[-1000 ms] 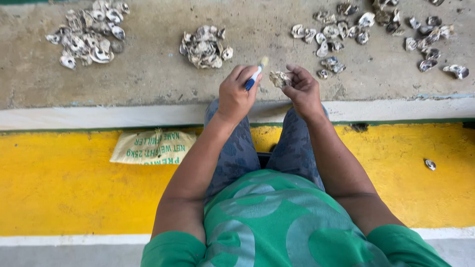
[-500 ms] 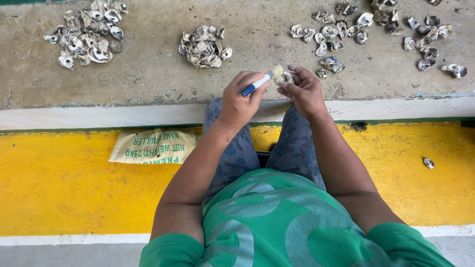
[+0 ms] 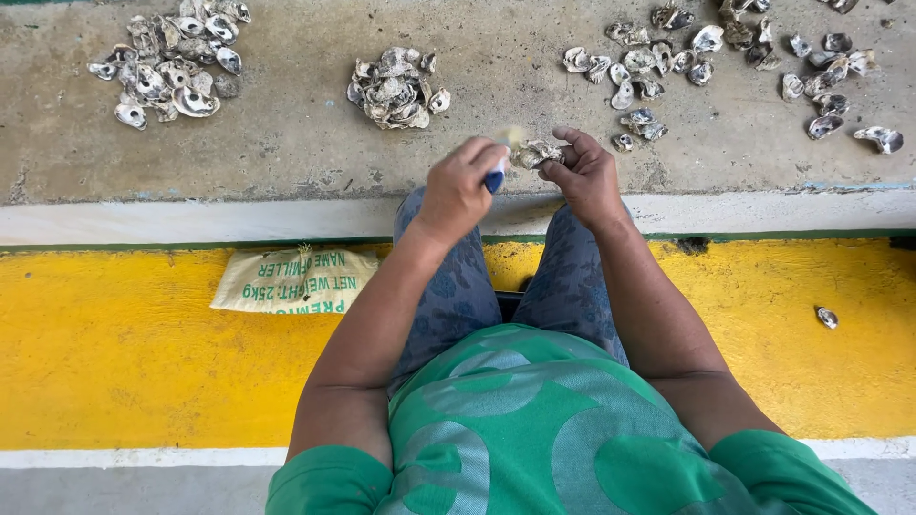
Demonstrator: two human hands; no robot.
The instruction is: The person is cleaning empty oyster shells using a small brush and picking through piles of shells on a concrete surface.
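My left hand [image 3: 461,184] grips a small brush with a blue handle [image 3: 496,177], its pale, blurred head against an oyster shell [image 3: 536,153]. My right hand [image 3: 584,172] holds that grey, rough shell between its fingers just above my knees. Both hands hover over the near edge of the concrete ledge [image 3: 286,153], close together and touching the shell from either side.
Piles of oyster shells lie on the concrete: one at far left [image 3: 172,67], one in the middle [image 3: 396,89], and scattered shells at right [image 3: 725,57]. A folded sack [image 3: 294,280] lies on the yellow floor strip. A single shell [image 3: 826,317] lies at right.
The brush in my left hand has swung down from pointing up to lie against the shell, moving in short strokes. My right hand has kept the shell in the same place.
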